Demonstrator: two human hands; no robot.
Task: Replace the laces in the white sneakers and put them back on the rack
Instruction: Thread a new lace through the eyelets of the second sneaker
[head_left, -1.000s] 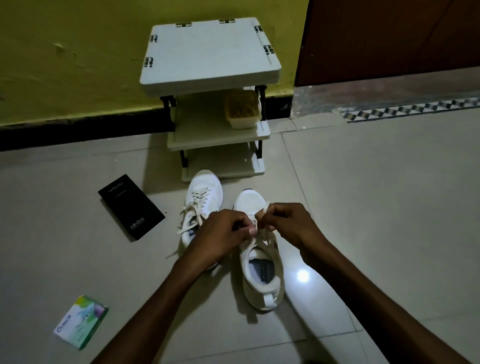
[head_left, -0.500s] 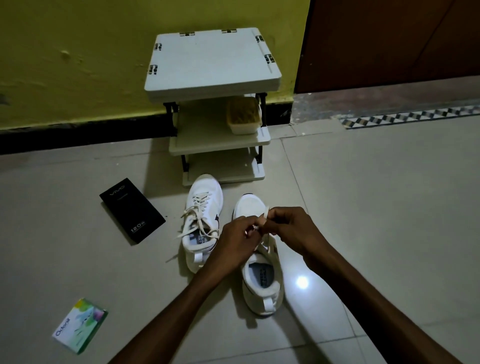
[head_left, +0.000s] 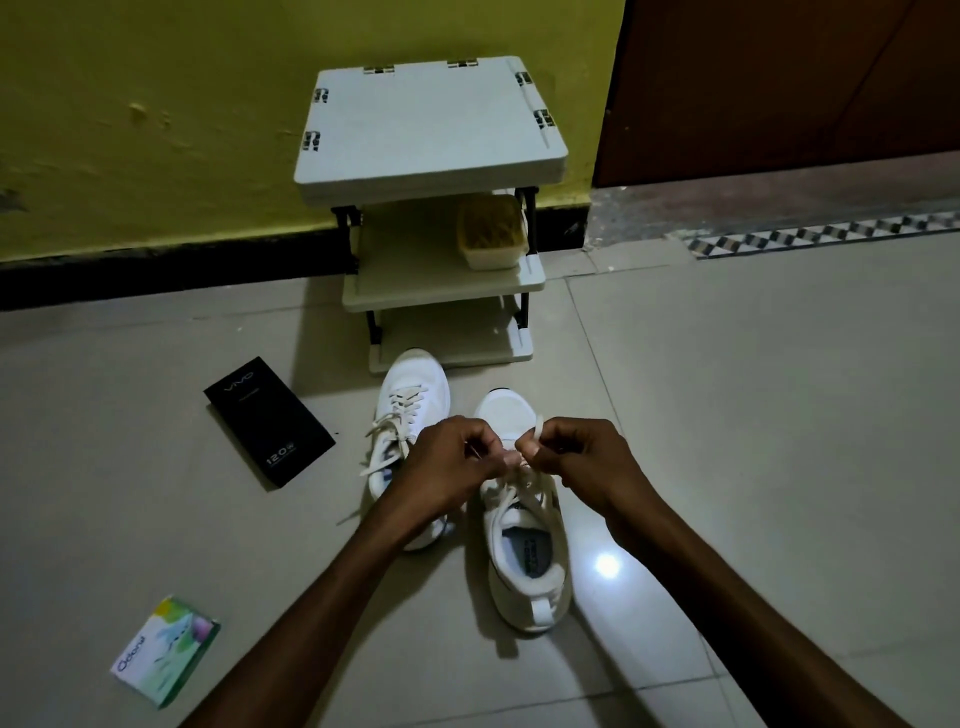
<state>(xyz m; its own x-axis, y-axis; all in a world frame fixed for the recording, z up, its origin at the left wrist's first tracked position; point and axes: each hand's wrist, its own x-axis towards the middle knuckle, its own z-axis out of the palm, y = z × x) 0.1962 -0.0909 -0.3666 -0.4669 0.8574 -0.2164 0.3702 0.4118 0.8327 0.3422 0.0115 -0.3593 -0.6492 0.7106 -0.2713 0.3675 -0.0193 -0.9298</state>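
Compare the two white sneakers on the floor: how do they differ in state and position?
On the left sneaker the lace lies loose, its ends trailing on the floor; on the right sneaker the lace is pinched by the left hand and the right hand. The left sneaker sits nearer the rack, its toe close to the bottom shelf; the right sneaker lies closer to the person. Both are white and point toward the rack.
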